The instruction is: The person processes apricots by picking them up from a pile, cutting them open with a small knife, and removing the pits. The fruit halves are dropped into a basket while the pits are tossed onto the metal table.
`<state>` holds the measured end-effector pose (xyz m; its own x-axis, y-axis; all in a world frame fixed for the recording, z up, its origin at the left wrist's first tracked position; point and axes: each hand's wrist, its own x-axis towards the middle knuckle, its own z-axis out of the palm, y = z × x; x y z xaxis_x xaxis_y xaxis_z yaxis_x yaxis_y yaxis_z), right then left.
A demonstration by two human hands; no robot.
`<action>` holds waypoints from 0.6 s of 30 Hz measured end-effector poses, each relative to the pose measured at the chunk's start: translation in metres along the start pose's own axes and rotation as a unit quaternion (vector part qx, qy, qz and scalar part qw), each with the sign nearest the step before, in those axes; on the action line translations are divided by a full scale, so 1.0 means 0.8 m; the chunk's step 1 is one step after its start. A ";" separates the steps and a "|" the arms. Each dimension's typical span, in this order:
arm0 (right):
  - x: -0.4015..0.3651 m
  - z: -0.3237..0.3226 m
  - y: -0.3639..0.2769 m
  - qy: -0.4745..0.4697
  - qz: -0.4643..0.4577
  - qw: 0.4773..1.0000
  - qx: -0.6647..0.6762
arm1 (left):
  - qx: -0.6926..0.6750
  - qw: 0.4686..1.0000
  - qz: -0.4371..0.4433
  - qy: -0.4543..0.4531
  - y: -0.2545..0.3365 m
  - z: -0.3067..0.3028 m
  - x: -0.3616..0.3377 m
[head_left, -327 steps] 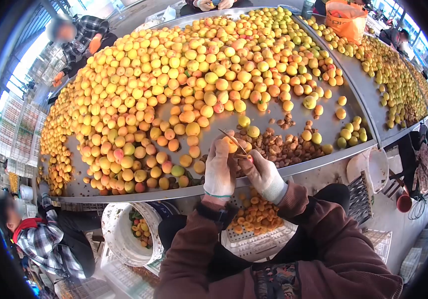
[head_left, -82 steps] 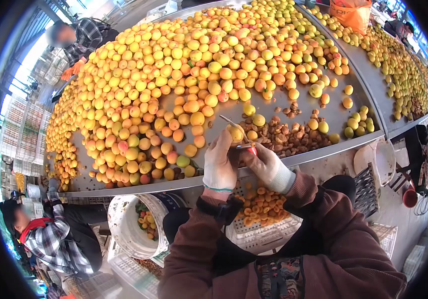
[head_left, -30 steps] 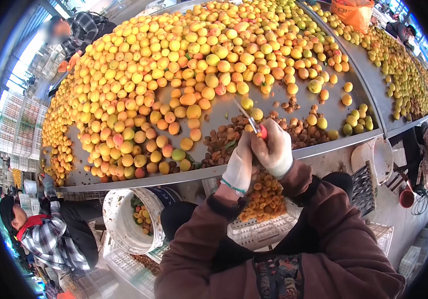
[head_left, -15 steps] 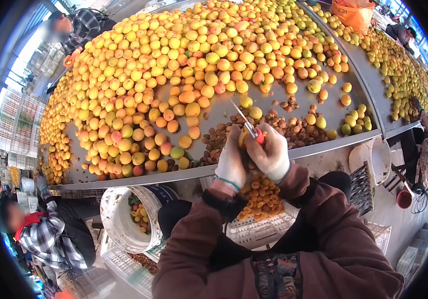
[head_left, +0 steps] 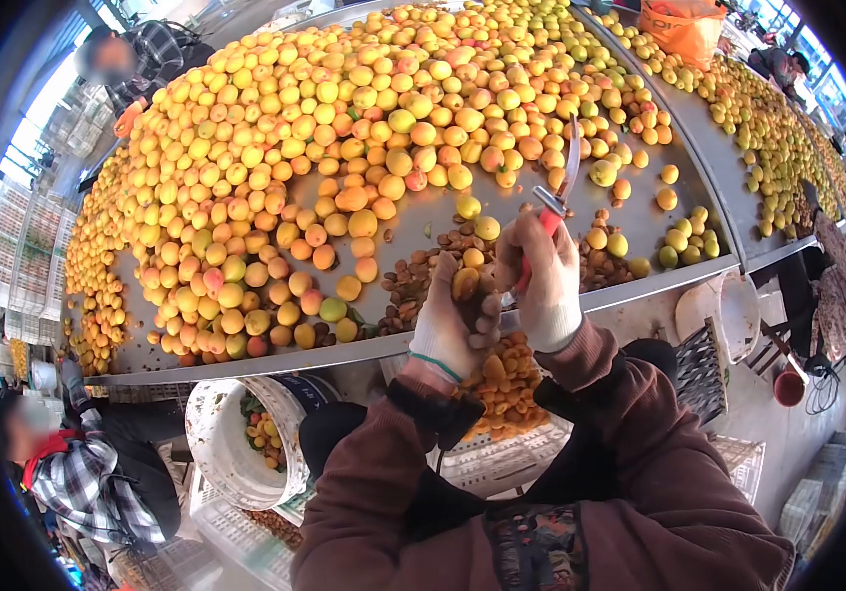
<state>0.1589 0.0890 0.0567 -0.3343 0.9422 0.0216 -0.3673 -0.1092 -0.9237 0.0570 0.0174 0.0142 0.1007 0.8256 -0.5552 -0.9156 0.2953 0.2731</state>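
My left hand (head_left: 450,320), in a white glove with a stained palm, is closed around an apricot (head_left: 465,284) that looks cut, its brownish inside facing up. My right hand (head_left: 544,276), also gloved, grips a knife (head_left: 551,219) by its red handle. The curved blade points up and away, clear of the fruit, and a short metal crosspiece sits at its base. Both hands are over the metal table's (head_left: 640,291) front edge, near a heap of brown apricot pits (head_left: 408,291). Below them, halved apricots (head_left: 507,389) lie in a white crate (head_left: 511,458).
Whole apricots (head_left: 275,148) cover much of the table. A white bucket (head_left: 211,433) holding some fruit stands at lower left, another bucket (head_left: 738,315) at right. An orange bag (head_left: 684,30) lies at the back. A person in a checked shirt (head_left: 88,488) sits at left; others are farther off.
My hands have moved apart. The knife has come away from the apricot and swung from pointing up-left to up-right. The apricot stays in my left hand, and the camera view has shifted slightly.
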 end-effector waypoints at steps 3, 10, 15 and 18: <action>0.002 -0.001 -0.001 0.011 0.017 1.000 0.022 | 0.034 0.999 0.007 0.025 -0.007 0.004 0.004; 0.001 -0.006 0.004 -0.027 -0.031 0.997 0.062 | 0.063 0.996 -0.040 0.047 -0.024 0.010 0.013; -0.002 0.002 0.012 -0.024 -0.097 0.994 0.046 | 0.124 0.987 0.043 0.088 -0.034 0.014 0.016; -0.004 0.004 0.013 -0.017 -0.086 0.994 0.059 | 0.061 0.991 0.122 0.012 -0.043 0.007 0.024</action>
<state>0.1537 0.0840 0.0483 -0.2870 0.9388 0.1904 -0.5200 0.0142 -0.8540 0.0925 0.0255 -0.0013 -0.1285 0.8680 -0.4796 -0.8570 0.1462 0.4942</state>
